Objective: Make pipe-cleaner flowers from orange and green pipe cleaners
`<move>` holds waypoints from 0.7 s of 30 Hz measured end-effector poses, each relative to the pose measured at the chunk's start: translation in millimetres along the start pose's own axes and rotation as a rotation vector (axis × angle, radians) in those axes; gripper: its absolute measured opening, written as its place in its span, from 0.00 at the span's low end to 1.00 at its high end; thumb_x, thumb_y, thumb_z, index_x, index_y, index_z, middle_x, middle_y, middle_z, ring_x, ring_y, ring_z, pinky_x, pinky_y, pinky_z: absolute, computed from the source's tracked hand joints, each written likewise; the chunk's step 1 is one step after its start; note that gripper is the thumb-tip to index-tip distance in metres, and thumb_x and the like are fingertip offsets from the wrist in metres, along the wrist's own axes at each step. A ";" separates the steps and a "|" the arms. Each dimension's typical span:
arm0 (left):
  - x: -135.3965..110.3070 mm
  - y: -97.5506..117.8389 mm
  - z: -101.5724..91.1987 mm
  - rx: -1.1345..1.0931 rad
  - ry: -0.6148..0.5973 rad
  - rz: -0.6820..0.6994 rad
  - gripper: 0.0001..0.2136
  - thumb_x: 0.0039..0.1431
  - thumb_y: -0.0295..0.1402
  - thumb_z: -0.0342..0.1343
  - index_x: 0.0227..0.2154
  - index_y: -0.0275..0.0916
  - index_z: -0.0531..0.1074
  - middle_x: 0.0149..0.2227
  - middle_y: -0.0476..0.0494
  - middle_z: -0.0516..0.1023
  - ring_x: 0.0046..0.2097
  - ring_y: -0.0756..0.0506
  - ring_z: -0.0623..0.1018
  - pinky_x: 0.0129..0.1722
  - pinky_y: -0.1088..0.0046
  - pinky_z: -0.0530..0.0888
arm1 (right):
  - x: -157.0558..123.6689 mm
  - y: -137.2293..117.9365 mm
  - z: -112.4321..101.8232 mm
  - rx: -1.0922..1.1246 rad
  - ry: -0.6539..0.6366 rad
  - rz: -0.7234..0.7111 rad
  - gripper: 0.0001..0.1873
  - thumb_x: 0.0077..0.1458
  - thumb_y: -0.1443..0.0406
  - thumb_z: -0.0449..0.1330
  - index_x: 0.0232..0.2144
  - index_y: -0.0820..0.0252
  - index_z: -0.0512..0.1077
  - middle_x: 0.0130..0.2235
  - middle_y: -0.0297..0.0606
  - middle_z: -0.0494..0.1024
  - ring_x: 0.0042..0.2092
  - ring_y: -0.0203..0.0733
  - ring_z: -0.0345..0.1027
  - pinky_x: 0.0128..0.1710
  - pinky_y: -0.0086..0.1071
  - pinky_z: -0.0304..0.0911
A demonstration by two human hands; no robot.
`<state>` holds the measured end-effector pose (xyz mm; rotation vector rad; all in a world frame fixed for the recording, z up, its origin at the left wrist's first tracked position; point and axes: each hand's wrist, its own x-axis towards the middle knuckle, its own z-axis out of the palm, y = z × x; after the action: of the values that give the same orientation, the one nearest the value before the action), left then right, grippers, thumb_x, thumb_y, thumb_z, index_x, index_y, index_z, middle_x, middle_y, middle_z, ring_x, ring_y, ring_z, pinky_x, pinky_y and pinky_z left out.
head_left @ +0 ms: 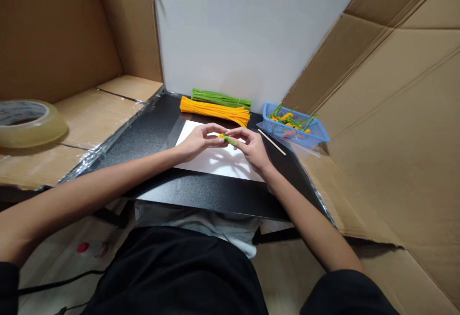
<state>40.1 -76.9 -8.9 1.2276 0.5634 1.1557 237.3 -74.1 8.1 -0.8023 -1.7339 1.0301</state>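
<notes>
Between my two hands, above a white sheet of paper, is a small pipe-cleaner flower with an orange-yellow head and a green stem. My left hand pinches it at the orange head. The fingers of my right hand are closed on the green stem, which points toward the right. Both hands cast shadows on the paper. Beyond them lie a bundle of orange-yellow pipe cleaners and, behind it, a bundle of green pipe cleaners.
A blue plastic basket at the right holds several orange and green pipe-cleaner pieces. Near it a thin wooden stick lies on the black table. A wide tape roll rests on cardboard at the left. Cardboard panels flank the table.
</notes>
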 end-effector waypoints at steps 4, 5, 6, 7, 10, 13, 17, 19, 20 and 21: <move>-1.1 -0.3 -0.2 0.076 -0.013 0.022 0.17 0.44 0.33 0.75 0.38 0.36 0.78 0.39 0.44 0.83 0.42 0.44 0.83 0.51 0.59 0.77 | -0.9 1.2 3.3 0.076 0.005 0.039 0.15 0.48 0.55 0.73 0.33 0.57 0.77 0.35 0.36 0.80 0.37 0.40 0.73 0.34 0.33 0.70; -1.1 0.3 0.1 0.086 -0.002 0.030 0.18 0.43 0.32 0.75 0.36 0.36 0.77 0.38 0.45 0.83 0.42 0.43 0.83 0.51 0.59 0.77 | -1.1 1.5 3.5 0.081 0.008 0.042 0.15 0.48 0.55 0.73 0.33 0.57 0.77 0.35 0.36 0.80 0.37 0.40 0.73 0.35 0.34 0.71; -1.0 1.1 0.6 0.093 0.012 0.038 0.18 0.42 0.32 0.76 0.35 0.36 0.77 0.37 0.45 0.82 0.42 0.43 0.83 0.50 0.59 0.77 | -1.3 1.6 3.6 0.079 0.010 0.041 0.15 0.48 0.55 0.72 0.33 0.58 0.77 0.35 0.36 0.79 0.37 0.40 0.73 0.36 0.34 0.71; -0.9 2.1 1.3 0.098 0.026 0.045 0.18 0.40 0.31 0.76 0.33 0.35 0.76 0.37 0.46 0.82 0.42 0.43 0.82 0.50 0.59 0.77 | -1.7 1.3 3.6 0.067 0.011 0.035 0.15 0.49 0.55 0.72 0.33 0.58 0.76 0.35 0.36 0.79 0.37 0.40 0.73 0.36 0.35 0.72; -0.6 4.9 3.3 0.109 0.061 0.053 0.18 0.37 0.31 0.76 0.30 0.35 0.75 0.37 0.45 0.81 0.43 0.43 0.81 0.49 0.59 0.77 | -3.8 -2.3 4.0 -0.057 0.041 -0.046 0.13 0.53 0.56 0.70 0.33 0.58 0.75 0.36 0.36 0.78 0.38 0.41 0.73 0.35 0.33 0.70; -1.3 6.3 4.5 0.122 0.085 0.060 0.17 0.36 0.31 0.77 0.29 0.35 0.75 0.37 0.45 0.80 0.44 0.43 0.80 0.50 0.60 0.77 | -6.0 -8.4 4.8 -0.272 0.068 -0.188 0.09 0.56 0.58 0.66 0.32 0.57 0.75 0.37 0.36 0.76 0.39 0.40 0.72 0.33 0.31 0.67; -2.5 4.4 3.6 0.108 0.074 0.049 0.17 0.41 0.35 0.76 0.32 0.36 0.77 0.40 0.44 0.81 0.44 0.44 0.81 0.51 0.61 0.76 | -6.3 -12.0 5.2 -0.399 0.055 -0.220 0.08 0.59 0.60 0.62 0.32 0.57 0.72 0.36 0.37 0.74 0.38 0.40 0.69 0.31 0.30 0.66; -2.4 2.7 2.2 0.090 0.059 0.039 0.16 0.44 0.37 0.75 0.34 0.36 0.78 0.41 0.43 0.82 0.43 0.45 0.81 0.53 0.61 0.76 | -6.2 -11.6 5.9 -0.406 0.053 -0.201 0.07 0.59 0.60 0.62 0.32 0.57 0.72 0.37 0.38 0.74 0.39 0.40 0.70 0.32 0.31 0.67; -2.3 2.0 1.5 0.088 0.051 0.040 0.16 0.45 0.38 0.74 0.34 0.35 0.79 0.41 0.43 0.82 0.43 0.45 0.82 0.53 0.61 0.76 | -6.3 -11.3 6.6 -0.400 0.051 -0.189 0.07 0.59 0.60 0.62 0.32 0.57 0.71 0.37 0.38 0.75 0.40 0.41 0.71 0.33 0.31 0.68; -2.0 1.5 0.7 0.091 0.044 0.043 0.16 0.45 0.38 0.75 0.34 0.35 0.79 0.41 0.42 0.82 0.44 0.44 0.82 0.53 0.61 0.76 | -6.6 -11.1 7.5 -0.390 0.051 -0.175 0.07 0.59 0.60 0.61 0.33 0.57 0.71 0.38 0.38 0.75 0.40 0.41 0.71 0.34 0.32 0.69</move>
<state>39.4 -79.2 -7.8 1.3000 0.6319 1.2064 231.9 -86.7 13.9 -0.8886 -1.9511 0.5558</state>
